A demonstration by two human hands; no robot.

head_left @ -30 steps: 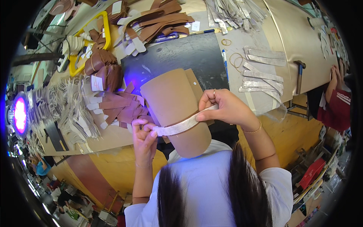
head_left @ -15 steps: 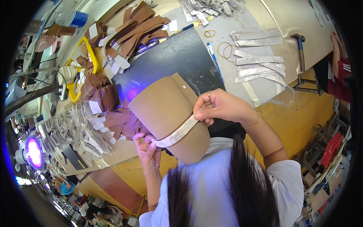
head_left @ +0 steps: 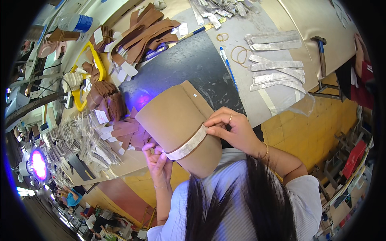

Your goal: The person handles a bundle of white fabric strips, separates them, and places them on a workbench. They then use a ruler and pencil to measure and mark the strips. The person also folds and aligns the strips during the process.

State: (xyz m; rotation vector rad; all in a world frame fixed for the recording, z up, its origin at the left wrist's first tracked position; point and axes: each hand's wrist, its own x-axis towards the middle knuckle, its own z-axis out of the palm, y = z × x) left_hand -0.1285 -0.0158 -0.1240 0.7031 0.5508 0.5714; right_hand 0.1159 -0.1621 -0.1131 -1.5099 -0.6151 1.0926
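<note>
Strip (head_left: 187,147), whitish, is curving across a tan panel (head_left: 171,112) at the near edge of the tabletop (head_left: 313,24) — left hand (head_left: 159,164) is pinching one end, right hand (head_left: 236,130) is pinching the other!

And here the left hand (head_left: 158,161) is held low, its thumb and a fingertip pinched together, other fingers lifted and loosely curled, the left forearm (head_left: 162,201) raised almost upright below it. Across to the right hand (head_left: 234,130), held a little higher: thumb and forefinger closed in a pinch, the right forearm (head_left: 283,161) slanted, elbow bent outward.
</note>
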